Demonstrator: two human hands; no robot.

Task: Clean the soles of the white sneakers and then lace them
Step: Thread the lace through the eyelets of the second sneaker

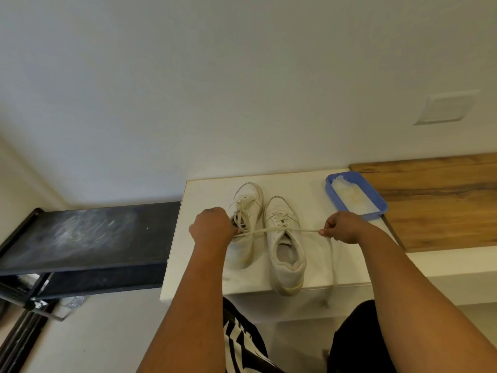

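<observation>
Two white sneakers stand side by side on a white surface [204,189], toes toward the wall. The right sneaker [286,254] is nearer me, its heel at the front edge. The left sneaker [247,211] sits a little farther back with loose laces on top. A white lace [285,230] is stretched taut across the right sneaker's upper eyelets. My left hand [212,226] grips one end of it beside the left sneaker. My right hand [340,228] pinches the other end, and the spare length hangs over the front edge.
A blue plastic tray [379,201] holding something white stands at the back right, partly on a wooden board [443,200]. A dark metal shelf [88,238] adjoins the surface on the left. The white wall rises just behind the shoes.
</observation>
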